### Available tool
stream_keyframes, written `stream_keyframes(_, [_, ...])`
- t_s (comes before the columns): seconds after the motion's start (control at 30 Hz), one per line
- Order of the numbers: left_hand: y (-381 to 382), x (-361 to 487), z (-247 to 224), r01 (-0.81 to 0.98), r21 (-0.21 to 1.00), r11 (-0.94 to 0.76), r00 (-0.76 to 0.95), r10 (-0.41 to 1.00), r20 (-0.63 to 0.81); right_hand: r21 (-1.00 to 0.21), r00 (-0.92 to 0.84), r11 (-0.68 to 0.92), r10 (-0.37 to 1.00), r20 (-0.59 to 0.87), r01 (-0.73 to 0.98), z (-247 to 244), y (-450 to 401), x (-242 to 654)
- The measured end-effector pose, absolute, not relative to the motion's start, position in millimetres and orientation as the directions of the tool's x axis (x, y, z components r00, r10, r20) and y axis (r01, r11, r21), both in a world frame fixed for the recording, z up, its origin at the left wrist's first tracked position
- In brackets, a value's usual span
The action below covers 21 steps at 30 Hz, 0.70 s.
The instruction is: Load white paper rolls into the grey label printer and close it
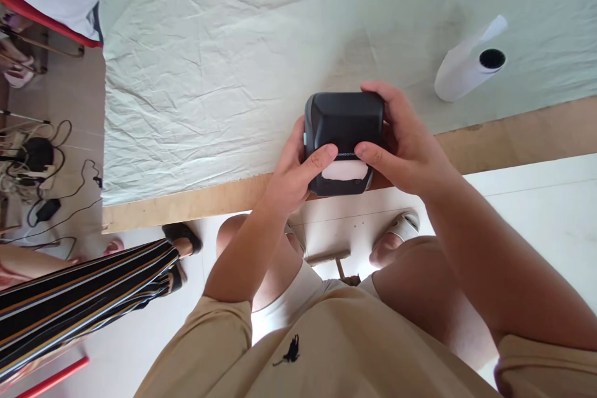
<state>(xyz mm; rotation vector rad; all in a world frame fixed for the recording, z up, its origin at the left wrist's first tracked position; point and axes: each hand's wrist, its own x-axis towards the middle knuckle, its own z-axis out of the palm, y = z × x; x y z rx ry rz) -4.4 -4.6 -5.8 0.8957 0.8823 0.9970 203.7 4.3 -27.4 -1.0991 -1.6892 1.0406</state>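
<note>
Between my two hands is a small black label printer (347, 118), with a strip of white paper (344, 170) showing at its near slot. My left hand (298, 168) wraps its left side, thumb on the top near the printed lettering. On the opposite side, my right hand (403, 143) grips it, with the thumb pressed on the top and fingers round the far right corner. The printer is over the front edge of the cloth-covered table (209, 74); whether it touches the table is hidden. Its underside and several of my fingertips cannot be seen.
A white paper roll (459, 71) with a dark core stands at the right of the table. The bare wooden edge (224, 198) runs along the front. Cables (40, 161) lie on the floor at left, near a person in striped trousers (93, 298). Another person sits at upper left.
</note>
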Motion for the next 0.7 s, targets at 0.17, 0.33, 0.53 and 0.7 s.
stream_keyframes(0.17, [-4, 4, -2, -0.412, 0.882, 0.228, 0.208, 0.966, -0.153, -0.895, -0.231, 0.359, 0.925, 0.303, 0.265, -39, 6, 202])
stream_keyframes(0.33, [4, 3, -14, -0.441, 0.852, 0.281, 0.181, 0.958, -0.222, -0.893, -0.145, 0.341, 0.939, 0.311, 0.294, -43, 11, 205])
stream_keyframes(0.53, [7, 3, -19, -0.489, 0.839, 0.24, 0.076, 0.969, -0.234, -0.91, -0.196, 0.315, 0.943, 0.268, 0.27, -36, 13, 212])
stream_keyframes(0.7, [7, 2, -19, -0.457, 0.846, 0.273, 0.059, 0.959, -0.277, -0.893, -0.073, 0.318, 0.947, 0.312, 0.319, -8, 8, 210])
